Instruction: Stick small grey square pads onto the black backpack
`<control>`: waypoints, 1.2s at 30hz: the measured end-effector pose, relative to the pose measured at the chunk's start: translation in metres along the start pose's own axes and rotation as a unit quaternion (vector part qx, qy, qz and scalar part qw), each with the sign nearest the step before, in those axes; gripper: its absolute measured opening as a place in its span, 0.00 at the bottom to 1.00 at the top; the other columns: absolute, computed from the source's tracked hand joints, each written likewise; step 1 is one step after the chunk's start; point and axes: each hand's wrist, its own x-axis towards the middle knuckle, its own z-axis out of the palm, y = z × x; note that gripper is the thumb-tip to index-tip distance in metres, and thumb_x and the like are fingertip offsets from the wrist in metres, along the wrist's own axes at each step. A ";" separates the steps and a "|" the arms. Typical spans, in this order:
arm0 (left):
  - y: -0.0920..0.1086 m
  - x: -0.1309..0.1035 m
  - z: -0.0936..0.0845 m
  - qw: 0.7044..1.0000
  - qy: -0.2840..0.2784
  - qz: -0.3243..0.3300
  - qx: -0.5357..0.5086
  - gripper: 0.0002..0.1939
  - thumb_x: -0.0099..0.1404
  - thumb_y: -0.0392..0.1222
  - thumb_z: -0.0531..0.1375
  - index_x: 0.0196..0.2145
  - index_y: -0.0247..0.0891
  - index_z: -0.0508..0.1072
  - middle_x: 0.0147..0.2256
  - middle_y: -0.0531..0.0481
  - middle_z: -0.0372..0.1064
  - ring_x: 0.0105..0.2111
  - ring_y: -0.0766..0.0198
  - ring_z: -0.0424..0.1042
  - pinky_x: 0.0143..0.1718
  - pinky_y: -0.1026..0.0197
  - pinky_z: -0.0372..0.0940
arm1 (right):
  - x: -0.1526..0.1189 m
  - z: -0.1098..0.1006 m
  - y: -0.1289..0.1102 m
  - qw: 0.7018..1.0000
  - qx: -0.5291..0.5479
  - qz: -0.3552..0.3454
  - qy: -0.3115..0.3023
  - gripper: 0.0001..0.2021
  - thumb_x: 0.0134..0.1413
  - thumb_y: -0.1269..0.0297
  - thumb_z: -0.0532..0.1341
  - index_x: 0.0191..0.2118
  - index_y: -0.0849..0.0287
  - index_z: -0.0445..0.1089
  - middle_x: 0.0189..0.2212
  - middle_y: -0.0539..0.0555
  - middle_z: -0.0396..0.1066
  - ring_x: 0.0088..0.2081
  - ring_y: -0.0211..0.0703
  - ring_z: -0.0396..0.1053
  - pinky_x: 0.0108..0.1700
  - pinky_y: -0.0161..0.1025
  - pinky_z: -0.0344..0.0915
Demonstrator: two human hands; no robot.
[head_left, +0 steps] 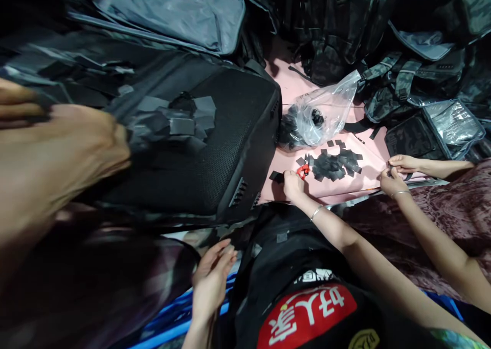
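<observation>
My right hand (294,185) rests over the pink surface (326,185), fingers curled in. A red-handled tool (303,171) lies right against it, and a small black square piece (276,176) is just to its left. Whatever its fingertips hold, if anything, is hidden. To its right lies a loose pile of small black pieces (333,165). My left hand (210,272) is low in front of my black apron (284,267), its thumb and fingers pinched together. Something small and greyish may be at the fingertips, too unclear to name.
A large black backpack (238,129) with dark square pieces (182,126) on it stands at left. A co-worker's blurred hand (69,149) reaches in there. Another person's hands (395,175) work at right. A clear plastic bag (322,113) and camouflage bags (341,21) lie behind.
</observation>
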 end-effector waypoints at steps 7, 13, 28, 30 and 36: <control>0.001 -0.003 0.014 0.999 -0.039 -0.017 -0.001 0.20 0.36 0.43 0.72 0.29 0.33 0.76 0.28 0.52 0.70 0.25 0.71 0.66 0.27 0.69 0.66 | -0.013 -0.009 0.016 0.963 0.267 -0.021 0.016 0.11 0.57 0.69 0.53 0.44 0.61 0.68 0.33 0.55 0.73 0.38 0.40 0.71 0.38 0.35 0.67; 0.011 -0.019 0.033 0.994 -0.110 0.012 0.012 0.20 0.40 0.47 0.71 0.30 0.33 0.77 0.23 0.53 0.66 0.24 0.70 0.63 0.28 0.68 0.64 | -0.052 -0.007 0.023 0.846 0.532 -0.030 -0.026 0.11 0.52 0.65 0.55 0.40 0.63 0.67 0.29 0.55 0.75 0.22 0.31 0.66 0.24 0.29 0.64; 0.019 -0.042 0.051 0.963 -0.200 0.084 0.158 0.18 0.49 0.53 0.65 0.30 0.35 0.76 0.22 0.51 0.65 0.24 0.67 0.62 0.27 0.66 0.60 | -0.132 -0.007 0.028 0.769 0.637 0.045 -0.034 0.20 0.46 0.50 0.60 0.18 0.59 0.56 0.11 0.41 0.49 0.14 0.27 0.47 0.16 0.29 0.43; 0.017 -0.026 0.033 0.968 -0.155 0.083 0.180 0.20 0.47 0.55 0.65 0.30 0.35 0.75 0.24 0.49 0.67 0.24 0.65 0.64 0.28 0.64 0.61 | -0.131 -0.003 0.029 0.730 0.679 0.058 -0.037 0.23 0.44 0.47 0.61 0.17 0.58 0.51 0.12 0.41 0.46 0.13 0.26 0.44 0.16 0.29 0.40; 0.015 0.018 -0.027 0.919 0.064 0.124 0.370 0.21 0.29 0.48 0.70 0.19 0.37 0.66 0.34 0.36 0.69 0.37 0.42 0.67 0.29 0.55 0.62 | -0.130 -0.004 0.030 0.683 0.716 0.062 -0.126 0.28 0.43 0.41 0.61 0.15 0.57 0.48 0.10 0.41 0.45 0.12 0.25 0.41 0.15 0.30 0.39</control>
